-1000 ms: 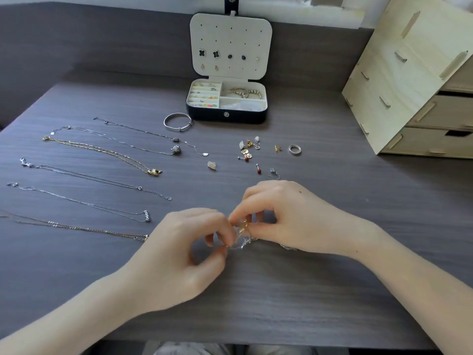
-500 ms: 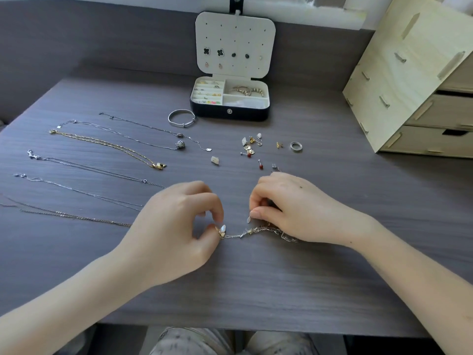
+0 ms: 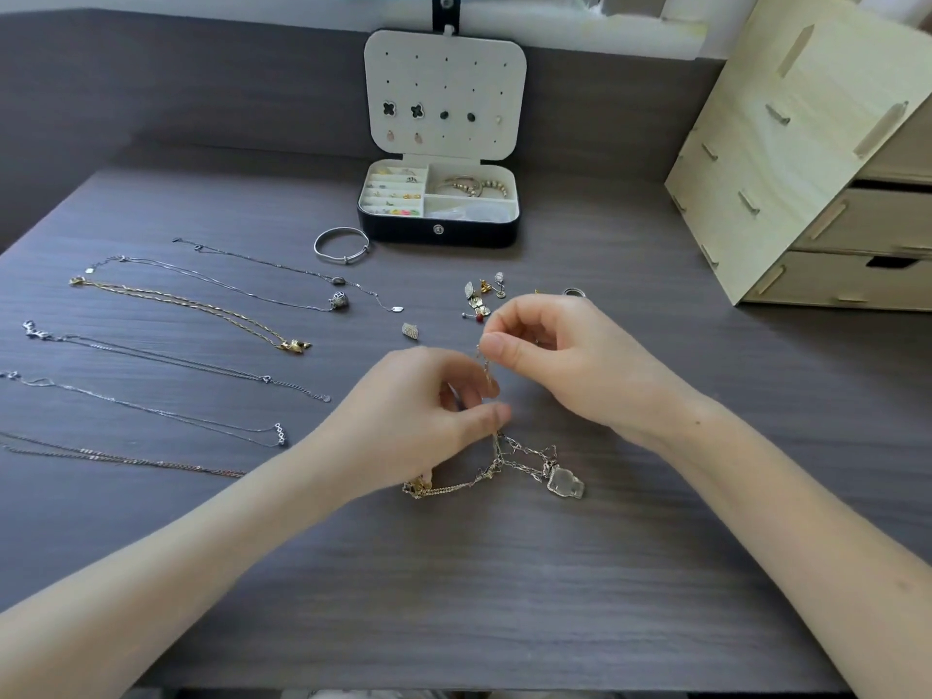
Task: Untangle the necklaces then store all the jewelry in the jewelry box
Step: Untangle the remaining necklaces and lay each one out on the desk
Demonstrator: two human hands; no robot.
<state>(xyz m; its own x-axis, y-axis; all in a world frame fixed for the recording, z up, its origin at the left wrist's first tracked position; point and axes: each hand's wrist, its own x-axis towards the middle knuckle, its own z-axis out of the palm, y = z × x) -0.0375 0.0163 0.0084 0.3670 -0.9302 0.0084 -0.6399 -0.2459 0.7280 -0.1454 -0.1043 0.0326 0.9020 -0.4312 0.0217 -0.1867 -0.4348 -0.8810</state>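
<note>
Tangled necklaces (image 3: 497, 469) lie on the surface (image 3: 504, 597) well in front of the jewelry box (image 3: 439, 233), with one strand lifted out of the clump. Left hand (image 3: 418, 421) grip: thumb and forefinger pinch that strand low, just above the knot. Right hand (image 3: 560, 360) grip: narrow pinch on the same strand higher up, nearer the box. Chains look thin, light, limp and snag-prone (a hard yank would probably tighten the knot or snap a link). Clear pendant (image 3: 566, 484) at the clump's edge looks the heaviest bit and will likely drag. Best hold: fingertips close to a crossing, teasing loops apart. Straightened necklaces (image 3: 212, 311) lie front-left of the box and loose earrings (image 3: 479, 300) directly in front, none stored yet.
</note>
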